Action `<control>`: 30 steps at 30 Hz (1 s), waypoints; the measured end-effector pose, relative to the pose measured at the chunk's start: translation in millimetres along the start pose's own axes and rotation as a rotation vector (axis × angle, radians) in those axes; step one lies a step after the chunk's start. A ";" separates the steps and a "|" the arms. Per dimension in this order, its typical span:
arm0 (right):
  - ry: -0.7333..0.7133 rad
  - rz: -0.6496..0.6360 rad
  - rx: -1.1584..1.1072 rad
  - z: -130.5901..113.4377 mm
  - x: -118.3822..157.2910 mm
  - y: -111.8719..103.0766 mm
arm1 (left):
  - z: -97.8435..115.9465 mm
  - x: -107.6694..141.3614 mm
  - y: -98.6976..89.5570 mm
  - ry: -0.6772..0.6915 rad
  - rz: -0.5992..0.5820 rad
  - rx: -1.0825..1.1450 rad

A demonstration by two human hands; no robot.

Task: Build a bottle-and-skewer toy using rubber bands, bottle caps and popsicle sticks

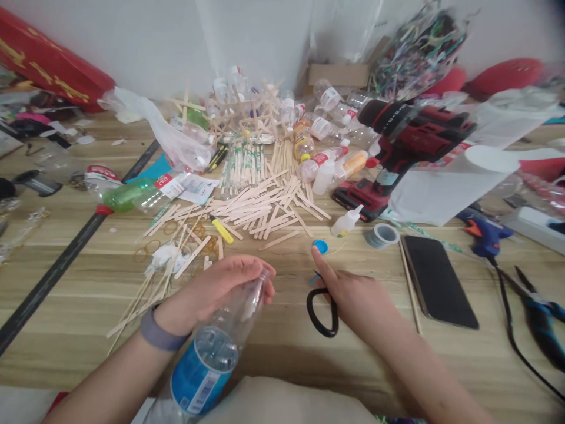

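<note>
My left hand (pixel 241 277) is wrapped round the neck end of a clear plastic bottle (pixel 209 359) with a blue label, tilted with its base toward me. My right hand (pixel 335 282) holds black-handled scissors (pixel 323 313); one handle loop hangs below the fingers, and the blades are mostly hidden. Its extended index finger is beside a blue bottle cap (pixel 320 247) on the wooden table (pixel 282 335). A small blue strip lies by the fingers.
Wooden sticks (pixel 260 206), plastic bottles and a red drill (pixel 397 147) stand or lie behind. A glue bottle (pixel 346 222), tape roll (pixel 382 235), phone (pixel 439 281), glue gun (pixel 485 232) and pliers (pixel 541 321) are at right. A black bar (pixel 57 268) crosses the left.
</note>
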State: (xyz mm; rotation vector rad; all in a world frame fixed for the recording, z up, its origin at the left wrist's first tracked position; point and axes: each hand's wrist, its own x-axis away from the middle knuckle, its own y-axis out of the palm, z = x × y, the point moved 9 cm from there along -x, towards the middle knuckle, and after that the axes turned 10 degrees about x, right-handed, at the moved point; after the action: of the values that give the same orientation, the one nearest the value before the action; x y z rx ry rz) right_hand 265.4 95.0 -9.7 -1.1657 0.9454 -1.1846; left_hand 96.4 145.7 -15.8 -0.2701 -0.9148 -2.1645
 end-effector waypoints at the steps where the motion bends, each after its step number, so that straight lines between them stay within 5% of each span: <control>1: 0.014 -0.062 0.031 2.4 -0.4 3.0 | 6.5 -0.3 -2.7 0.035 0.012 -0.001; 5: 0.085 -0.231 0.138 22.8 5.6 7.6 | 33.7 -1.9 -11.2 0.165 0.041 0.027; 10: 0.120 -0.209 0.154 54.0 13.5 18.7 | 58.6 -8.2 -12.7 0.304 0.079 0.083; 19: 0.098 -0.178 -0.036 67.4 17.8 27.3 | 52.2 -21.3 -0.4 0.275 0.018 0.061; 23: 0.135 0.002 -0.206 39.4 17.0 1.6 | 61.5 -26.8 3.5 0.306 0.005 0.045; 25: 0.135 0.094 -0.535 9.3 12.6 -8.6 | 72.8 -32.8 3.4 0.363 0.034 0.039; 30: -0.043 0.053 -1.615 -80.5 -7.6 -12.7 | 100.0 -48.3 -7.0 0.555 0.221 0.137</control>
State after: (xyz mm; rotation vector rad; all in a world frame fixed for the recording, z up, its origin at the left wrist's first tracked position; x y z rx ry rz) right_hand 183.8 89.2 -11.8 -2.3051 1.9553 -0.1051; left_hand 115.7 244.9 30.9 0.2761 -0.6687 -1.8192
